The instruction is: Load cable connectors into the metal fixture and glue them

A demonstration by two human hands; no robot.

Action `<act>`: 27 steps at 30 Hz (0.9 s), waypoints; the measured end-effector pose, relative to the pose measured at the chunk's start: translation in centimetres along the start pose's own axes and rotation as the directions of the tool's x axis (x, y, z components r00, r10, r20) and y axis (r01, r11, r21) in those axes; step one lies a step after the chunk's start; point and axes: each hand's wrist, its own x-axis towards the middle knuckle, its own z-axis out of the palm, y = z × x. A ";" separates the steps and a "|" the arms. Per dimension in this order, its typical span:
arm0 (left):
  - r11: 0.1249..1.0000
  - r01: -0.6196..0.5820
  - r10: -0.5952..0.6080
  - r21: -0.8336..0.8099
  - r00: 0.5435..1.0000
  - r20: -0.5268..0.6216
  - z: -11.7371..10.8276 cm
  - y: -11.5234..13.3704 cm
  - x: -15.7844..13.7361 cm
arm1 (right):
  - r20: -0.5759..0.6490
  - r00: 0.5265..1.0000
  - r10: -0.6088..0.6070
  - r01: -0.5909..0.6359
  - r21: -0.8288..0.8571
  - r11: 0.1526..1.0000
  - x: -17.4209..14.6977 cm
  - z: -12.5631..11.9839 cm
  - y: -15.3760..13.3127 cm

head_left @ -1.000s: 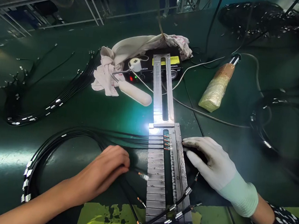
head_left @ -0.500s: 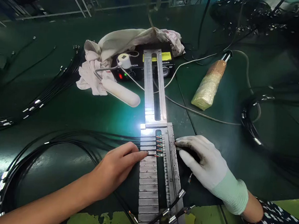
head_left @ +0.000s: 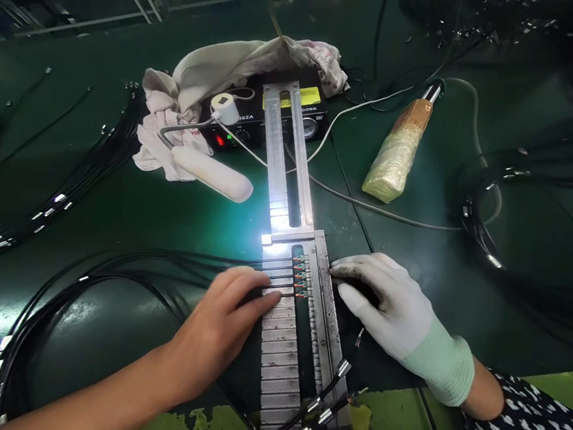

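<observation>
My bare left hand (head_left: 224, 326) is over the slotted metal jig (head_left: 280, 375), its thumb on the lowest of several black cables (head_left: 279, 293) laid across the slots. The index fingertip is over the cables just above, and the other fingers curl out of sight. Small connector ends with coloured wires (head_left: 301, 284) sit in a column over the jig's long opening. My right hand (head_left: 388, 311), in a white glove with a pale green cuff, touches the right edge of the jig's rail with its fingertips. Its thumb and fingers are apart, with nothing visible between them.
A black control box (head_left: 254, 128) under a cloth (head_left: 229, 63) stands behind the jig, beside a white handle-like piece (head_left: 212, 174). At right lies a plastic-wrapped block (head_left: 397, 151). Cable bundles (head_left: 22, 312) curve at left; metal-ended cables (head_left: 320, 405) cross the jig's near end.
My left index finger has lifted away from the thumb and over the upper cables. The right hand has stayed at the rail. The whole view has shifted slightly.
</observation>
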 end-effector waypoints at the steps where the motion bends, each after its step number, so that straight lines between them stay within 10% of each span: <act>1: 0.998 0.004 -0.003 0.065 1.000 -0.015 0.1 0.0 -0.4 | 0.001 1.000 -0.003 0.003 0.003 1.000 0.0 -0.1 0.0; 8: 0.991 -0.016 0.006 0.133 0.997 0.082 1.0 0.1 -1.3 | 0.039 0.972 0.230 -0.221 -0.167 0.961 2.2 0.6 -2.3; 12: 0.989 0.112 -0.093 -0.101 0.979 0.181 -1.3 0.6 -1.4 | 0.029 0.982 0.184 -0.162 -0.354 0.921 3.7 1.9 -3.5; 18: 0.922 0.235 -0.028 -0.307 0.833 0.553 -4.5 1.9 -3.8 | 0.066 0.976 0.206 -0.185 -0.242 0.952 3.0 1.4 -2.7; 27: 0.947 0.211 -0.169 -0.243 0.969 0.181 -1.1 1.5 -3.4 | -0.016 0.964 0.265 -0.244 0.338 0.909 0.6 0.8 -0.3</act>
